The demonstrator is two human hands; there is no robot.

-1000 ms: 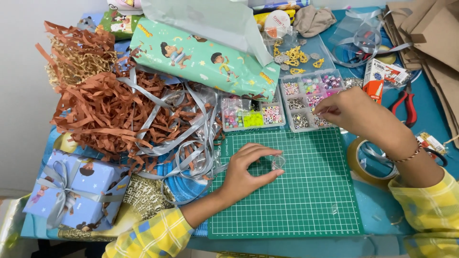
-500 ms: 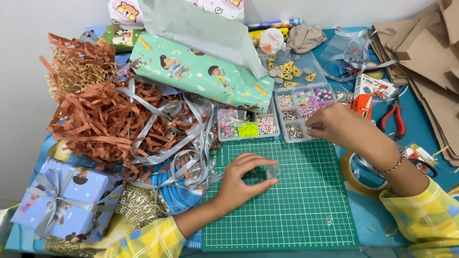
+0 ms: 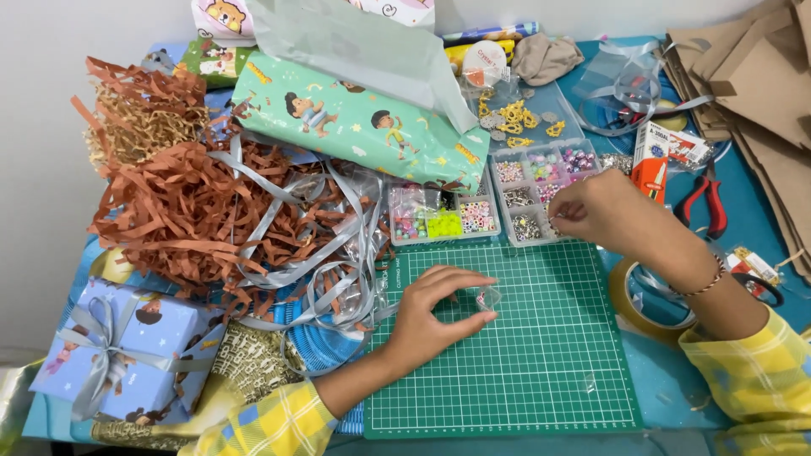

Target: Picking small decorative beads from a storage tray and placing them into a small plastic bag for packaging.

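Since a second ago our right hand point(image 3: 596, 211) has edged toward nine o'clock over the bead box point(image 3: 541, 192), fingertips pinched, on what we cannot tell. Our left hand point(image 3: 431, 314) has stayed on the green cutting mat point(image 3: 541, 355), pinching a small clear pouch point(image 3: 487, 297) at three o'clock.

- A desk point(image 3: 752, 211) with a blue top fills nearly the whole view, and clutter crowds most of its surface.
- Behind the desk's far edge stands a plain white wall point(image 3: 591, 15).
- Left of the desk the same pale wall point(image 3: 38, 194) runs down the frame.
- Light falls soft and even on the desk, with only faint shadows.
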